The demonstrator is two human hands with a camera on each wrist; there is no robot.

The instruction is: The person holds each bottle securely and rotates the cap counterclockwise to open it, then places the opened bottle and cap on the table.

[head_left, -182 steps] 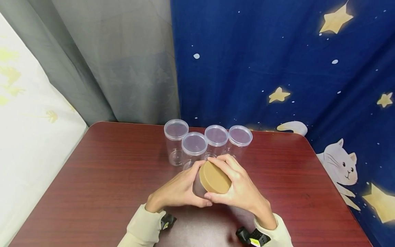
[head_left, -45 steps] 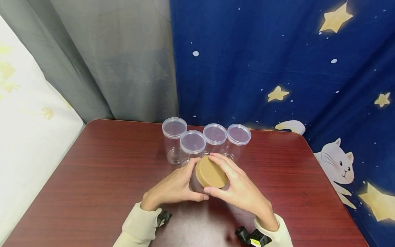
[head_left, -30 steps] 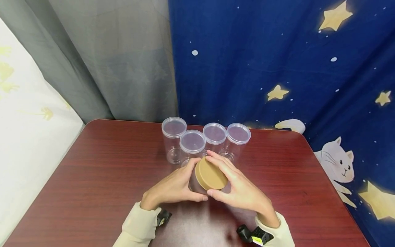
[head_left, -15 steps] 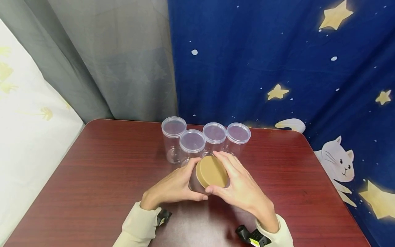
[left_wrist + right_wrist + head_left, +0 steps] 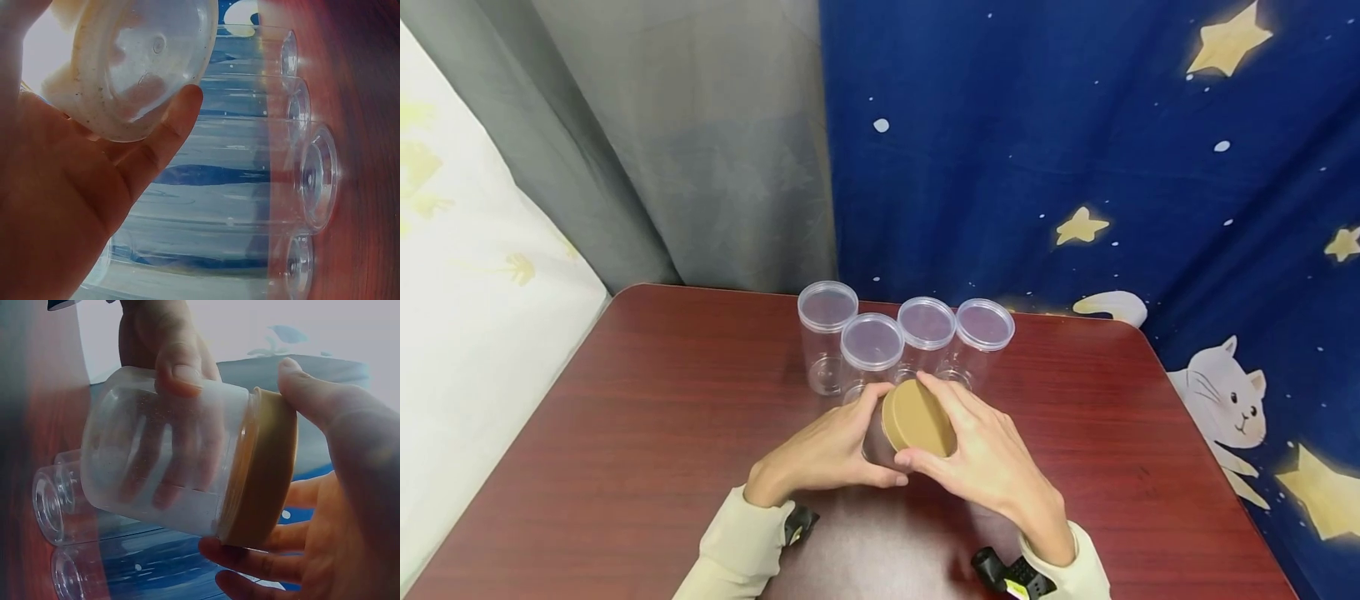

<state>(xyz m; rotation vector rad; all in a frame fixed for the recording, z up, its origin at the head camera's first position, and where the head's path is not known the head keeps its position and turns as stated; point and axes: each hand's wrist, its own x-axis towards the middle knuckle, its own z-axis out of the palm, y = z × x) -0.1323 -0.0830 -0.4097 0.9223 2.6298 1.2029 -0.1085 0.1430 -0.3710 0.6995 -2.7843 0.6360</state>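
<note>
Closest to me, two cream sleeves come up over the near edge of the dark red wooden table [image 5: 625, 433]. The left hand [image 5: 820, 454] wraps its fingers and thumb round the body of a frosted clear plastic jar [image 5: 169, 469], held tilted just above the tabletop in front of the person. The right hand [image 5: 992, 467] curls over the jar's round tan lid [image 5: 917, 417], thumb on the near rim, fingers round the far side. From the right wrist view the lid sits flush on the jar's neck, so I judge this to be a twist of the lid, though which way I cannot tell.

To do it well, I'd say the left hand should lock the body firmly while the right turns with the fingertips spread evenly round the rim, keeping lid and jar on one axis.

Just beyond the hands stand four tall clear plastic canisters [image 5: 868, 358] with clear lids, bunched close together. Behind them hang a grey curtain [image 5: 685, 150] and a blue star-and-cat cloth [image 5: 1075, 150].
</note>
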